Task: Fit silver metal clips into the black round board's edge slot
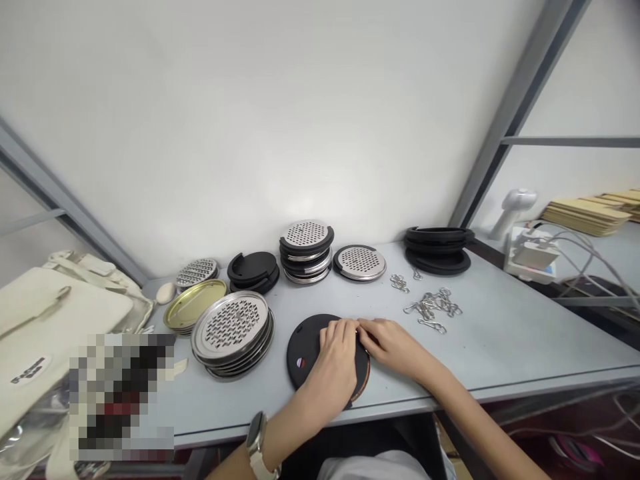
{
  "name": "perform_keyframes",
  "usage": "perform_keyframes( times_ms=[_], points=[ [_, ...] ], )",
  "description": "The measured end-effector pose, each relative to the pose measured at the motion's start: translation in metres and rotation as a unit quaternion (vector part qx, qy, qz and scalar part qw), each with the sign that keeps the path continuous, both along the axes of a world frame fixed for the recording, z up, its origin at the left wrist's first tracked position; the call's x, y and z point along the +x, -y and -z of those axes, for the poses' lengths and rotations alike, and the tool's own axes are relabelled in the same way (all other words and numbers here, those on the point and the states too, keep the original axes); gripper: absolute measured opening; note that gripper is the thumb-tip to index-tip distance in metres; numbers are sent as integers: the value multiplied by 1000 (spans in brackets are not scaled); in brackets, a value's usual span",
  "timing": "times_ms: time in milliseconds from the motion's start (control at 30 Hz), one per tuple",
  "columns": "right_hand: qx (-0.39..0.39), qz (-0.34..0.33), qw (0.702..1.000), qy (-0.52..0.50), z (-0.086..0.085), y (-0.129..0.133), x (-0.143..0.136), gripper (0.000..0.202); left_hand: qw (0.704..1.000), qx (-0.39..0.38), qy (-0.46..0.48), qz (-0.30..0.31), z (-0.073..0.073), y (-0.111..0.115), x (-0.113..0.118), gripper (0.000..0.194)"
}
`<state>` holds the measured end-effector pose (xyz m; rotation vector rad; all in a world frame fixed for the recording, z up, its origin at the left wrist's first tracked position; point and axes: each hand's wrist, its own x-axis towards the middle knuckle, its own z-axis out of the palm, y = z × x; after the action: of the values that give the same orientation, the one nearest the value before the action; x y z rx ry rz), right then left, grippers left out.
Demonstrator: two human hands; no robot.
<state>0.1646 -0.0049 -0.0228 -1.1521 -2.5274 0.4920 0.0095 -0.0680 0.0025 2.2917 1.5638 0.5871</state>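
A black round disc (310, 347), with a small round sticker on its face, lies near the table's front edge. My left hand (337, 357) rests across its right part, fingers bent together and pressing on the far side. At the disc's right rim, my right hand (383, 340) is closed in a pinch beside the left fingertips. A tiny shiny bit shows between the hands, but what the right fingers grip is hidden. An orange-brown edge runs along the disc's lower right. Metal snap hooks (433, 305) lie in a loose pile to the right of my right hand.
Stacked metal grater discs (233, 327) and gold-coloured lids (195, 303) stand at left. Behind are black discs (253, 268), a mixed grater stack (307, 237), a single grater (360, 262) and black rings (437, 253). A cream bag (65, 313) borders the left; a handheld scanner (515, 207) stands right.
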Motion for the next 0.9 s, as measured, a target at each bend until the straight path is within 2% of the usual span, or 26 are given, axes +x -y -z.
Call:
perform_keyframes(
  times_ms=[400,600,900],
  points=[
    [11,3,1000,-2,0,0,1,27,1000,7,-22,-15,2,0,0,39],
    [10,11,1000,2,0,0,1,28,999,9,37,-35,6,1,-2,45],
    [12,9,1000,2,1,0,1,28,995,-10,78,-60,8,1,-3,36]
  ],
)
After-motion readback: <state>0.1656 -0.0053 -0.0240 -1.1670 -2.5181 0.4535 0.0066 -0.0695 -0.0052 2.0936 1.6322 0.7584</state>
